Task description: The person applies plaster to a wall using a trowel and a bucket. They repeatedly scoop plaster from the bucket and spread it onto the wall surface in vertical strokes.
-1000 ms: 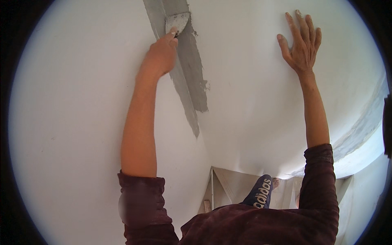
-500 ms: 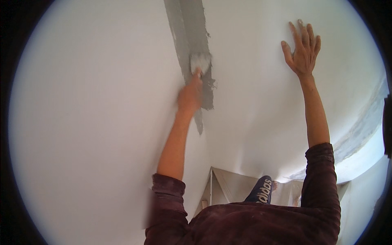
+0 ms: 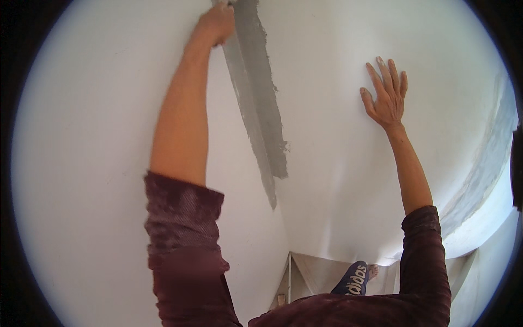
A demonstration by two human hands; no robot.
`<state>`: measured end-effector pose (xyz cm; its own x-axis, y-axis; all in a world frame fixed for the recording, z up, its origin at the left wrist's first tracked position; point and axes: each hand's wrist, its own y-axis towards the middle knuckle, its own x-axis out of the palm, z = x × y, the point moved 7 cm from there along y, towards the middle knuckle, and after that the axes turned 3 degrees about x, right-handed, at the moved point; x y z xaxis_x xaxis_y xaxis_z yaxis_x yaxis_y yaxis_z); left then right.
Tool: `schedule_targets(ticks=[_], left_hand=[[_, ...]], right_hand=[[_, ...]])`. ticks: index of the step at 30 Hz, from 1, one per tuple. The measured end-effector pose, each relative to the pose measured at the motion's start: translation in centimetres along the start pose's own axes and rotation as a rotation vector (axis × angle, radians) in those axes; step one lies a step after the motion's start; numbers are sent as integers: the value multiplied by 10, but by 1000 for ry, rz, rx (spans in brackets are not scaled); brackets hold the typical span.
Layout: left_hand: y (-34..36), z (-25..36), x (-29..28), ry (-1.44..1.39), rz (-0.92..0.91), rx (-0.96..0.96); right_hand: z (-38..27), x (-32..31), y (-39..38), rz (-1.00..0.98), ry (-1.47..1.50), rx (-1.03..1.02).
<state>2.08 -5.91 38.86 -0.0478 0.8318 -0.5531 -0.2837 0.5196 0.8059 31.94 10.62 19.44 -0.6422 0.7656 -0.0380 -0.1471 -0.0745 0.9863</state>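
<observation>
Near the top edge, my left hand [image 3: 217, 25] is closed around a flat hand tool, most of which is cut off by the frame; whether it is a scraper or a brush cannot be made out. The hand is beside the upper end of a grey coated strip [image 3: 256, 82], which runs down the inner corner between two white wall surfaces and has ragged edges. On the right-hand white wall [image 3: 327, 71], my right hand [image 3: 387, 101] lies flat with its fingers spread, holding nothing. Pale residue marks its fingertips.
Farther right, a patchy grey band [image 3: 479, 169] curves along the wall. Below, my leg in dark trousers [image 3: 351, 279] and a bare foot [image 3: 372, 272] show, close to a pale ledge [image 3: 313, 264] where the walls end.
My left hand has swept up along the grey strip to the top edge, taking the tool mostly out of view. The view has shifted, so the right hand appears lower, still flat on the wall.
</observation>
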Motion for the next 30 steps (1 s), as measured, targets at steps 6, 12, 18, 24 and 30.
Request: schedule_targets(ticks=[6, 12, 18, 24, 30], left_hand=[[42, 2, 15, 13, -37, 32], [8, -22, 61, -46, -49, 19], [-88, -92, 124, 153, 99, 283], [-207, -69, 185, -181, -180, -70], [-261, -78, 208, -252, -324, -295]], right_hand=[[-1, 5, -1, 5, -29, -8], [0, 8, -2, 96, -13, -81], [-23, 13, -7, 25, -22, -92], [-8, -3, 0, 5, -134, -99], [-13, 8, -4, -24, -175, -107]])
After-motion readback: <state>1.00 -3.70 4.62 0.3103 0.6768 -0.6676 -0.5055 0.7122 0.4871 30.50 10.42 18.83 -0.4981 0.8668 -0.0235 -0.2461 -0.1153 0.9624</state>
